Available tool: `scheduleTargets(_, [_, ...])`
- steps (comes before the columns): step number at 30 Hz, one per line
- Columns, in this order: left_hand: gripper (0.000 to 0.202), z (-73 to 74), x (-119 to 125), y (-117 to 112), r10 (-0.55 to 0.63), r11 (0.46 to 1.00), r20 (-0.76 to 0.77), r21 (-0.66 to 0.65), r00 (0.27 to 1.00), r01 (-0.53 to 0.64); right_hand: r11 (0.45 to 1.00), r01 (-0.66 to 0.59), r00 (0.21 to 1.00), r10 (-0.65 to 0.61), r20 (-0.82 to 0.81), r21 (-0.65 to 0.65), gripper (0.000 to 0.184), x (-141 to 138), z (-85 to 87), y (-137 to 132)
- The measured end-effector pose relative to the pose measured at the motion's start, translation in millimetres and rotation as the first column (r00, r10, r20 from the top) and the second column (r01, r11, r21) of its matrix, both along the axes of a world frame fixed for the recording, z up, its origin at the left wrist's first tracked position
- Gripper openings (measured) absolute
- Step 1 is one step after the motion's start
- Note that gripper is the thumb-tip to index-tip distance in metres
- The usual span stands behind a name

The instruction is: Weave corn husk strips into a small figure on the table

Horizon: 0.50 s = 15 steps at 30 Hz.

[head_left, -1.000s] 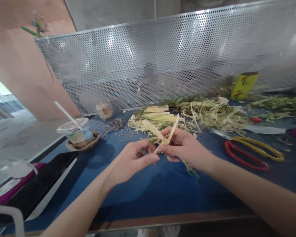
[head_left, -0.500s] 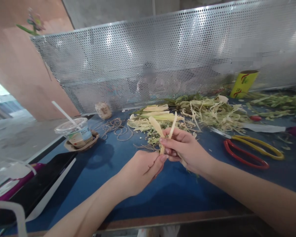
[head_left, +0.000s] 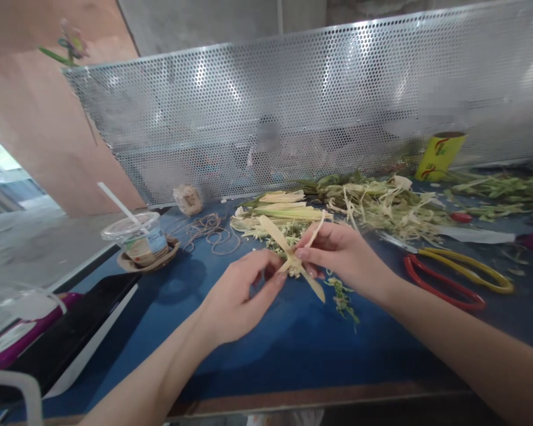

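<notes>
Over the middle of the blue table, both hands hold a cluster of pale yellow plant strips (head_left: 274,232), spread in a cross or petal-like shape. My left hand (head_left: 237,296) pinches its left lower end between thumb and fingers. Closed on its right side, my right hand (head_left: 344,254) has one thin strip rising above its fingers. Another strip points down toward me. A small green sprig (head_left: 343,300) hangs or lies just below the right hand; I cannot tell which. Behind the hands are small green bits (head_left: 288,231) and a stack of pale strips (head_left: 284,207).
Scissors with red and yellow handles (head_left: 448,263) lie right, near a knife (head_left: 475,235). Leafy scraps (head_left: 382,204) and a yellow tube (head_left: 439,157) are behind. A lidded cup (head_left: 142,239), loose twine (head_left: 208,231) and a black tray (head_left: 62,343) stand left. A perforated metal screen (head_left: 257,89) borders the back.
The strips have turned and opened from a V into a cross shape, one end now pointing down. My left hand has shifted its grip left, its fingers more apart from the right hand's.
</notes>
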State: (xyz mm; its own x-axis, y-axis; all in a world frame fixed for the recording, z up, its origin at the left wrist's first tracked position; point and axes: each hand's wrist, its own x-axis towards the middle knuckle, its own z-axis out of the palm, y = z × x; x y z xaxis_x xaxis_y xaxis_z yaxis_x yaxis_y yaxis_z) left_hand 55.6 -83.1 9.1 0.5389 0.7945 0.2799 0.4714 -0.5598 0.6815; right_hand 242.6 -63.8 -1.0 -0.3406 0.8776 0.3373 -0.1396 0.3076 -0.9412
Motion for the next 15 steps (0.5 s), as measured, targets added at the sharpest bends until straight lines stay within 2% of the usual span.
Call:
scheduleTargets(1, [0.022,-0.2,-1.2,1.4,-0.021,0.999,0.083,-0.045,0.996,0.025,1.000,-0.005,1.000,0.006,0.020,-0.006,0.018,-0.2,0.5,-0.8])
scheduleTargets(2, [0.033,-0.7,-2.2,3.0,-0.070,0.987,0.169,-0.132,0.983,0.093,1.000,-0.004,0.999,0.004,0.052,-0.005,0.020,-0.4,1.3,-1.6])
scheduleTargets(4, [0.052,-1.7,-2.9,6.4,-0.185,0.894,0.322,-0.338,0.929,0.295,0.999,0.019,0.994,-0.022,0.112,0.026,0.021,-0.3,2.8,-3.3])
scheduleTargets(6, [0.056,-1.9,-1.5,8.8,-0.225,0.789,0.416,-0.452,0.881,0.415,0.993,0.061,0.984,-0.077,0.160,0.103,0.021,0.6,3.7,-4.6])
scheduleTargets(7, [0.054,-1.6,-0.1,9.3,-0.203,0.774,0.429,-0.480,0.880,0.413,0.984,0.078,0.975,-0.109,0.193,0.158,0.020,1.2,4.0,-5.0])
scheduleTargets(9, [0.040,-0.4,3.3,8.9,-0.110,0.791,0.409,-0.516,0.906,0.329,0.952,0.093,0.944,-0.177,0.279,0.292,0.022,2.9,4.5,-5.7])
scheduleTargets(12, [0.023,1.1,7.7,6.7,0.002,0.827,0.368,-0.523,0.930,0.205,0.855,0.090,0.869,-0.318,0.380,0.512,0.033,5.4,5.1,-6.0])
scheduleTargets(15, [0.018,-0.9,10.8,4.6,0.006,0.831,0.435,-0.503,0.900,0.238,0.780,0.103,0.828,-0.411,0.381,0.618,0.034,6.2,3.7,-5.2])
